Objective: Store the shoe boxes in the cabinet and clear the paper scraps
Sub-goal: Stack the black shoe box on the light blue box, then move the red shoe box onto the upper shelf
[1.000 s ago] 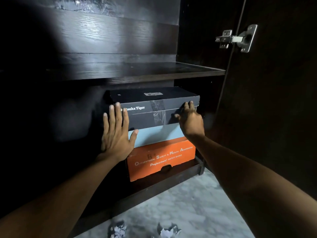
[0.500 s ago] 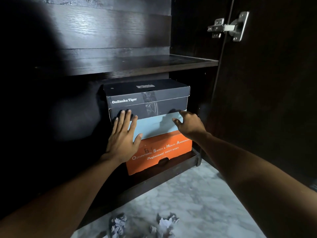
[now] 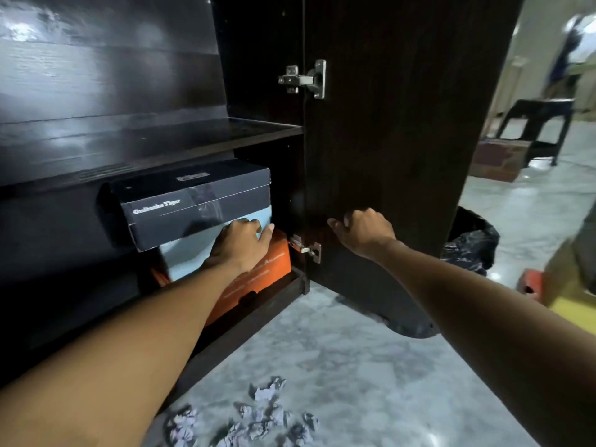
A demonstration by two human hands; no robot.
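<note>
Three shoe boxes are stacked on the lower shelf of the dark cabinet [image 3: 161, 137]: a black box [image 3: 193, 201] on top, a light blue box [image 3: 187, 259] in the middle, an orange box [image 3: 267, 266] at the bottom. My left hand [image 3: 240, 245] lies flat against the front of the blue and orange boxes, holding nothing. My right hand [image 3: 364, 232] rests with curled fingers on the inner face of the open cabinet door [image 3: 403, 130]. Crumpled paper scraps [image 3: 258, 417] lie on the marble floor below me.
A black bin bag [image 3: 471, 243] stands behind the door on the right. Farther right are a yellow and red object [image 3: 548, 285] and a dark stool [image 3: 541, 124] over a wooden box. Two metal hinges [image 3: 303, 79] sit on the door's inner edge.
The view swung right. My left hand slid right across the box fronts. My right hand left the boxes and moved onto the open door.
</note>
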